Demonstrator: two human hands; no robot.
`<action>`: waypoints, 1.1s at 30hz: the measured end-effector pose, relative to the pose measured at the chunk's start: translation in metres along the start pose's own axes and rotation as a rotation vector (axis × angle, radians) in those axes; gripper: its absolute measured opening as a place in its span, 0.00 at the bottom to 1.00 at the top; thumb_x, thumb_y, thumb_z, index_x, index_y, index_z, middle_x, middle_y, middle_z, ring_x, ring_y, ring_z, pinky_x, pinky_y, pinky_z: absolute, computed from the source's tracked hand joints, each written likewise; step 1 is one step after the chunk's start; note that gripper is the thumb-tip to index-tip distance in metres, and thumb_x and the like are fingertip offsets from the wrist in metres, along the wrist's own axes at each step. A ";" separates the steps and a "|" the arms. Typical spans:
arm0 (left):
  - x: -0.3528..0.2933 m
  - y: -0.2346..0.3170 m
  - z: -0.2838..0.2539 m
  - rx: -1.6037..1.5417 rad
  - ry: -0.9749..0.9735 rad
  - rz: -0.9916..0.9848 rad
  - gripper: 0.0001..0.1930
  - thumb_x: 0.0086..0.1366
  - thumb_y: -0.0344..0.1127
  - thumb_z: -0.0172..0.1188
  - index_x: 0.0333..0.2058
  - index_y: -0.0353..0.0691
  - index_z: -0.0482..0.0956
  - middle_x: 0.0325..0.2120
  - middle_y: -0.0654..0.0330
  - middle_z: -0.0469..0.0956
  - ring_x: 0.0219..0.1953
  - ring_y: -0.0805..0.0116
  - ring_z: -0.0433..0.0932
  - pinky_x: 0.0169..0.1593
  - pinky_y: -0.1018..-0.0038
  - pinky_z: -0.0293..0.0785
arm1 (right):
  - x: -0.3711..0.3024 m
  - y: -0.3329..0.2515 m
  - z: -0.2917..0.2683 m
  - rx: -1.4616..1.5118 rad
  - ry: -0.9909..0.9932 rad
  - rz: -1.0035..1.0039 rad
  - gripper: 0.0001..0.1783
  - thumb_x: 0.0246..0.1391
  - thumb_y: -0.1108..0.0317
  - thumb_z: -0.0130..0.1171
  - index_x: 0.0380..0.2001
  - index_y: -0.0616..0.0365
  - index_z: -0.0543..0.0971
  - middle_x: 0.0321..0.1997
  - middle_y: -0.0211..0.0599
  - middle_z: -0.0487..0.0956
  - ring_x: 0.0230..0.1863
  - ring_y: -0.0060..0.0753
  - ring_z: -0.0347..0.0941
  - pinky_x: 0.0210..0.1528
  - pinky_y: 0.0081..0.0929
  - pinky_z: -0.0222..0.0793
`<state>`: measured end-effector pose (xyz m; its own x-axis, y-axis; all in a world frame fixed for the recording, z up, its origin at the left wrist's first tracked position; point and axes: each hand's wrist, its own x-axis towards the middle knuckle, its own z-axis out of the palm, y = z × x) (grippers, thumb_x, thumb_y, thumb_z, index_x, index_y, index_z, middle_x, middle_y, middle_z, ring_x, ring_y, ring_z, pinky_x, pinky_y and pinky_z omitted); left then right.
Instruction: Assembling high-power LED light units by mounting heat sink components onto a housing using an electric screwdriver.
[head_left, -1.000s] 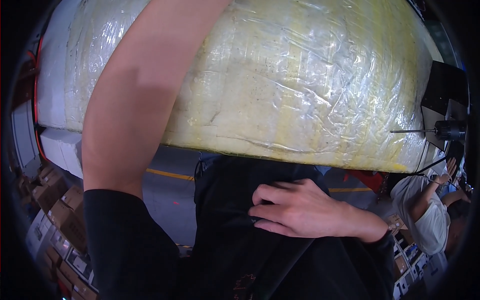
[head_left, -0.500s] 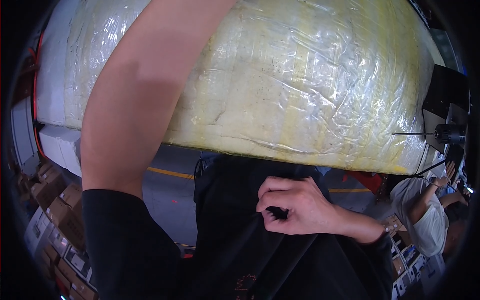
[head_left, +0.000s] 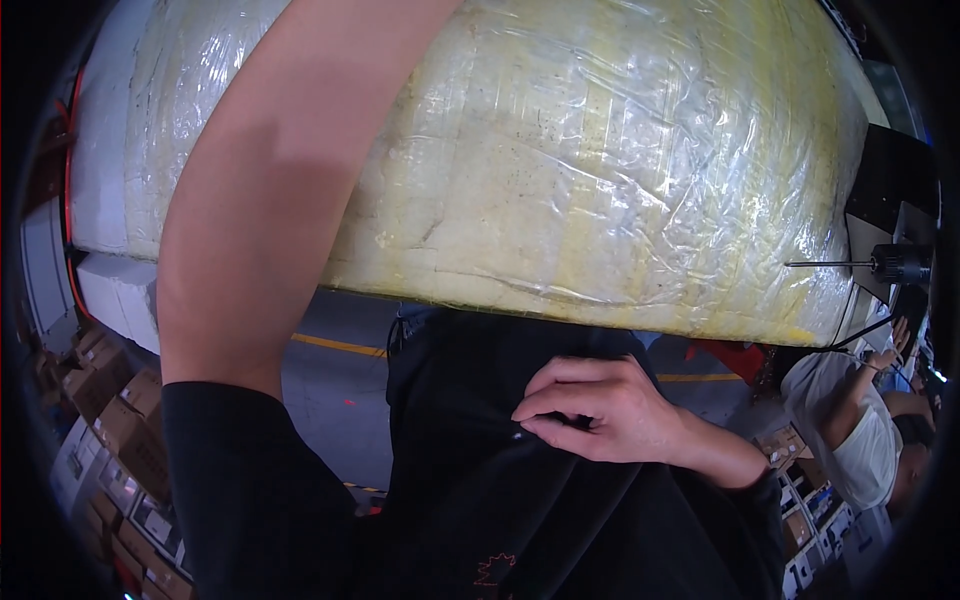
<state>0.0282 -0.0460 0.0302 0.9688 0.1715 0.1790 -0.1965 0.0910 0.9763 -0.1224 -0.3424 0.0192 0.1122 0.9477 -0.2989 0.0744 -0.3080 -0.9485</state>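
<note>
**Right hand at garment front, left hand out of frame over wrapped slab**

Upper half of the view is filled by a pale film-wrapped slab (head_left: pixel 600 170), streaked yellow, its near edge set right in front of the wearer's body. Slab is crossed by the left forearm (head_left: pixel 250 210); the left hand is cut off past the top edge, so its grip can't be told.

Right hand (head_left: pixel 605 408) is held below the slab's near edge, in front of the black garment (head_left: pixel 450 450). Fingers are bent, thumb and index tips brought close together, a gap left behind them. Whether cloth is pinched can't be told. A small white speck (head_left: pixel 517 436) is seen by the fingertips.

A black tool (head_left: pixel 900 264) with a thin metal shaft is seen at the right, shaft pointed left toward the slab. A white block (head_left: pixel 120 300) is placed under the slab's left end. Cardboard boxes (head_left: pixel 130 430) are stacked lower left. Gray floor (head_left: pixel 350 410) is marked with a yellow line (head_left: pixel 340 344). A co-worker in a light shirt (head_left: pixel 850 420) is seen far right.
</note>
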 end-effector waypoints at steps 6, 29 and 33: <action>0.000 -0.001 0.000 0.009 -0.002 0.010 0.14 0.71 0.34 0.56 0.43 0.25 0.77 0.39 0.50 0.80 0.38 0.63 0.79 0.46 0.72 0.78 | 0.000 -0.001 -0.002 -0.045 -0.019 -0.020 0.09 0.52 0.69 0.72 0.38 0.54 0.86 0.40 0.31 0.82 0.24 0.23 0.76 0.26 0.21 0.72; -0.156 0.088 0.006 0.285 -0.103 -0.169 0.10 0.61 0.30 0.65 0.38 0.30 0.83 0.32 0.52 0.83 0.30 0.63 0.81 0.37 0.71 0.77 | 0.001 0.002 -0.012 -0.255 -0.080 -0.498 0.11 0.50 0.76 0.65 0.39 0.55 0.84 0.46 0.31 0.82 0.43 0.33 0.79 0.40 0.30 0.73; -0.247 0.092 0.017 0.264 -0.367 -0.465 0.06 0.58 0.23 0.68 0.36 0.34 0.86 0.31 0.56 0.84 0.31 0.64 0.83 0.35 0.72 0.78 | -0.012 0.017 -0.012 -0.081 -0.181 -0.539 0.12 0.51 0.74 0.65 0.40 0.57 0.84 0.48 0.30 0.82 0.48 0.36 0.77 0.47 0.35 0.72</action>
<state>-0.2269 -0.0972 0.0779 0.9419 -0.1779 -0.2849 0.2541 -0.1772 0.9508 -0.1107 -0.3601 0.0081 -0.1335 0.9698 0.2043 0.1504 0.2236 -0.9630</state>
